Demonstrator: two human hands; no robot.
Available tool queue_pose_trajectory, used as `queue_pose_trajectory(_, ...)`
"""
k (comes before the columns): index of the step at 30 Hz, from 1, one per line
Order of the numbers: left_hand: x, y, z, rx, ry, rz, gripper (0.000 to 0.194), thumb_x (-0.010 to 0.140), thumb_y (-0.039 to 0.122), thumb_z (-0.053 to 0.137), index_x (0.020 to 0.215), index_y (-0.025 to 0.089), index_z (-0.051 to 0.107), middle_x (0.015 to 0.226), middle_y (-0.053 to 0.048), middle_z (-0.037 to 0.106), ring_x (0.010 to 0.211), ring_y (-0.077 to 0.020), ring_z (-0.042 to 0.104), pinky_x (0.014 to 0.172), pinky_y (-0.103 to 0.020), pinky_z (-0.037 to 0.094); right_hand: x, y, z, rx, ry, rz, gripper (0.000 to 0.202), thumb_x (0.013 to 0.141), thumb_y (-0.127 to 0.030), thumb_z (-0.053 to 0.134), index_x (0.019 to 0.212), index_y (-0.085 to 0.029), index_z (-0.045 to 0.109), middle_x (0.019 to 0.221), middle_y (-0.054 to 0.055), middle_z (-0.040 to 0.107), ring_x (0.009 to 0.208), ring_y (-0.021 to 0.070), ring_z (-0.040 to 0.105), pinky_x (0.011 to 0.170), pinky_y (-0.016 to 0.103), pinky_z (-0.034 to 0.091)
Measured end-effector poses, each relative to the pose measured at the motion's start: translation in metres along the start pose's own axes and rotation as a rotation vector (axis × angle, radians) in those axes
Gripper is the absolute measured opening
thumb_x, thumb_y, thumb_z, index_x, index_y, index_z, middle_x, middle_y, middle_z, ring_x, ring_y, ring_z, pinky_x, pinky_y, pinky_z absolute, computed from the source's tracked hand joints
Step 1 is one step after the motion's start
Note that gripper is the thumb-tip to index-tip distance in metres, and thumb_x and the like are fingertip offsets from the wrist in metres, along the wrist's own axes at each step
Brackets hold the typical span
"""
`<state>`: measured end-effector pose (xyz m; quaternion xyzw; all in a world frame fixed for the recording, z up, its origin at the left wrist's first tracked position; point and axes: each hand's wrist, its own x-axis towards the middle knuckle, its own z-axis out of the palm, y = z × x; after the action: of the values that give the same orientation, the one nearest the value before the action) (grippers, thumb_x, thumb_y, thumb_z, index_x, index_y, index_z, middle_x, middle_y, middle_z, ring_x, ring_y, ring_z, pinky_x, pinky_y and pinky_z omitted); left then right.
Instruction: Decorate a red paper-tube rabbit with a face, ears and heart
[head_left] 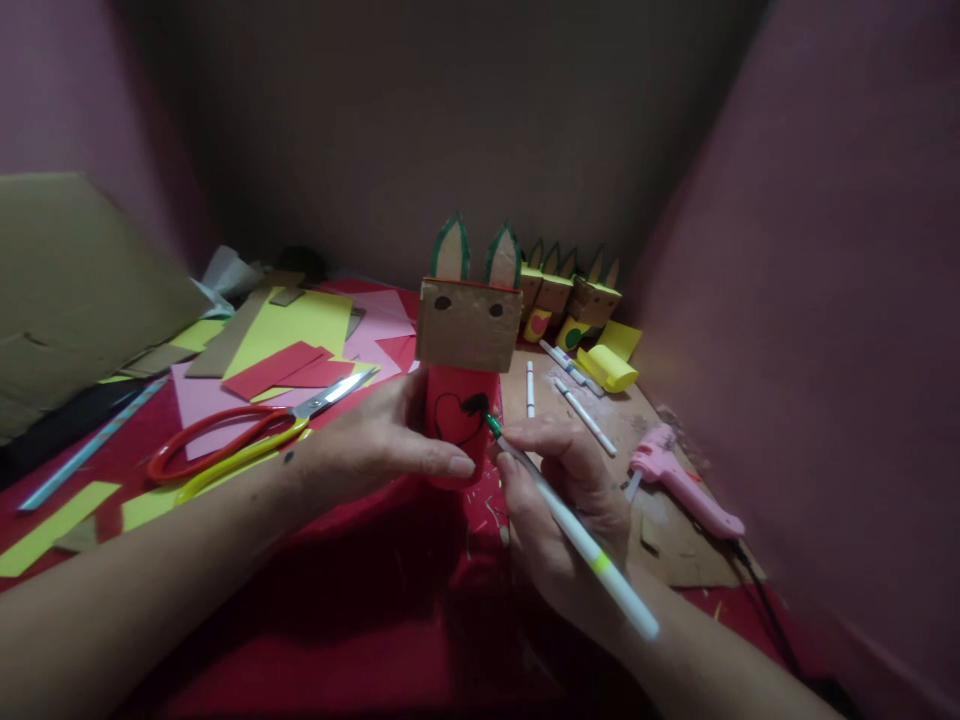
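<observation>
A figure with a brown cardboard box head (469, 328), two dark eye dots and two green-edged ears stands upright in the middle. Its body is a red paper tube (454, 390) bearing a dark heart outline, partly filled at the upper right. My left hand (390, 435) is wrapped round the tube from the left, thumb across its lower front. In my right hand (574, 495) is a white marker (577, 535) with a yellow-green band, its green tip end at the right lobe of the heart.
Red-and-yellow-handled scissors (247, 440) lie left on coloured paper (292, 330). Similar figures (559, 290) stand behind, right. Several markers (585, 416), a yellow paper roll (609, 368) and a pink glue gun (686, 485) rest on a board (675, 560). A striped straw (94, 445) lies far left.
</observation>
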<state>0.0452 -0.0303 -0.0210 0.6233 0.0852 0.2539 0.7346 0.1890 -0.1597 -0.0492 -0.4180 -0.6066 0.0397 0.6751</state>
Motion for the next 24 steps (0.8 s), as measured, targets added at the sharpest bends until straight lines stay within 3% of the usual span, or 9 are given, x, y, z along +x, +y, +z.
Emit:
queue_pose_trajectory(20, 0.0006, -0.0013, -0.0019, -0.030, -0.006, 0.012, 0.049, 0.064, 0.012, 0.096, 0.106, 0.019, 0.071, 0.095, -0.006, 0.079, 0.085, -0.0230, 0.074, 0.071, -0.027, 0.060, -0.0016, 0.0008, 0.0013, 0.020, -0.019, -0.031, 0.029, 0.093, -0.006, 0.064, 0.110, -0.029, 0.066, 0.096, -0.001, 0.069, 0.085, 0.0137, 0.070, 0.081, 0.029, 0.063)
queue_pose_trajectory(24, 0.0008, -0.0019, -0.0015, -0.029, -0.002, 0.020, 0.051, 0.064, 0.012, 0.097, 0.108, 0.019, 0.072, 0.098, -0.007, 0.079, 0.090, -0.0250, 0.074, 0.074, -0.029, 0.060, -0.0019, -0.0002, 0.0004, 0.003, 0.005, 0.022, 0.027, 0.094, -0.008, 0.064, 0.112, -0.029, 0.067, 0.094, -0.001, 0.069, 0.084, 0.0147, 0.070, 0.079, 0.031, 0.063)
